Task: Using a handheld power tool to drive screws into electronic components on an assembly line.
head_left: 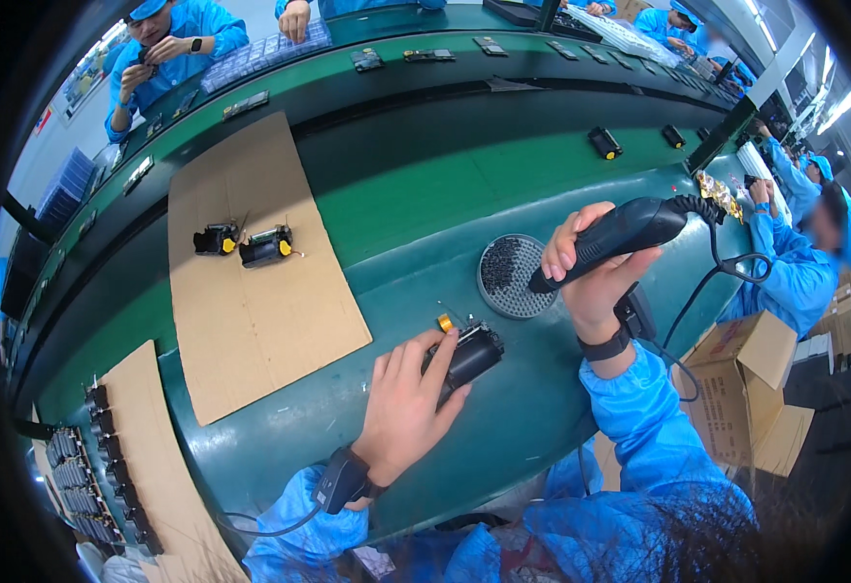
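On the green bench, my left hand (404,403) steadies a black rounded device housing (476,358), thumb on its near side and fingers over its left end. A small orange-yellow round part (446,322) sits at that end by my fingertips, with thin wires beside it. My right hand (595,296) is wrapped around a black electric screwdriver (639,231) with a coiled cord. The screwdriver's nose points down-left over a round grey dish (485,284) with a dimpled bottom. Small dark screws (511,260) are heaped in the dish. The bit's tip is hard to make out.
Two similar housings (268,247) lie on a cardboard sheet (280,360) to the left. Rows of black parts (115,457) stand at far left. Across the back runs a conveyor (464,155) with more units. An open carton (736,398) is at right. Co-workers (804,253) sit around.
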A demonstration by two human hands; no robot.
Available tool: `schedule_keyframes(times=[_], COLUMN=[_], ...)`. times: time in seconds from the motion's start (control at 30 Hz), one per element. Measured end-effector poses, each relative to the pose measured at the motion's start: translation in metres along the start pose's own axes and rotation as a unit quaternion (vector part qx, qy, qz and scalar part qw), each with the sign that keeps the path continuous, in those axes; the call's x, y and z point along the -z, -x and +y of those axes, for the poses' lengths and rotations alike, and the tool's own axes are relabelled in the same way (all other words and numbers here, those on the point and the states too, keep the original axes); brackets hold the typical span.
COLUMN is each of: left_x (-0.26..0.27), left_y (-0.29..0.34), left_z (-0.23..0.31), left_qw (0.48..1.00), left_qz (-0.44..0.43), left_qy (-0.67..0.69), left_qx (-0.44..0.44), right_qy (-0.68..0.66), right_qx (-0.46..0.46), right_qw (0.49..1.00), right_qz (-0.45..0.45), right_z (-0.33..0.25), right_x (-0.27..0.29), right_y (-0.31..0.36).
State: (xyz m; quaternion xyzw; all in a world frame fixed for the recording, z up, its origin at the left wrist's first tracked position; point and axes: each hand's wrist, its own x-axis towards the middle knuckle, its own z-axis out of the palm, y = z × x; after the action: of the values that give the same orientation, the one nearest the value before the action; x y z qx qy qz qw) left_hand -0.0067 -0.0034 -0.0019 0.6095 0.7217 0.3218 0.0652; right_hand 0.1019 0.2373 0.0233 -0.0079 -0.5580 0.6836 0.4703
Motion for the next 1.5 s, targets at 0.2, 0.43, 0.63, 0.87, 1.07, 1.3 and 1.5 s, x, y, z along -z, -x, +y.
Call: schedule_keyframes(times=[0.2, 0.43, 0.63, 0.87, 1.07, 1.3, 1.5], left_x=[0.001, 0.002, 0.0, -0.001, -0.002, -0.002, -0.003], left_y=[0.0, 0.001, 0.004, 0.005, 0.004, 0.006, 0.005], left_z=[-0.001, 0.001, -0.001, -0.007, -0.007, -0.008, -0.009], left_qw=[1.0, 1.0, 0.999, 0.997, 0.996, 0.996, 0.997], left_qz=[0.0, -0.008, 0.021, 0.04, 0.054, 0.05, 0.048], left_qy=[0.0, 0.008, 0.03, 0.046, 0.055, 0.06, 0.056], left_qx=[-0.005, 0.009, 0.029, 0.038, 0.035, 0.04, 0.037], right_qy=[0.008, 0.011, -0.008, -0.114, -0.11, -0.113, -0.097], right_qx=[-0.009, -0.038, -0.008, -0.03, -0.047, -0.063, -0.071], right_qw=[1.0, 0.999, 1.0, 0.993, 0.988, 0.986, 0.987], right_qz=[0.008, -0.019, 0.018, -0.029, -0.093, -0.101, -0.107], right_z=[0.001, 0.007, -0.01, -0.014, -0.001, 0.008, 0.01], right_x=[-0.002, 0.001, -0.014, -0.082, -0.093, -0.092, -0.092], right_y=[0.001, 0.002, -0.001, 0.022, 0.037, 0.041, 0.042])
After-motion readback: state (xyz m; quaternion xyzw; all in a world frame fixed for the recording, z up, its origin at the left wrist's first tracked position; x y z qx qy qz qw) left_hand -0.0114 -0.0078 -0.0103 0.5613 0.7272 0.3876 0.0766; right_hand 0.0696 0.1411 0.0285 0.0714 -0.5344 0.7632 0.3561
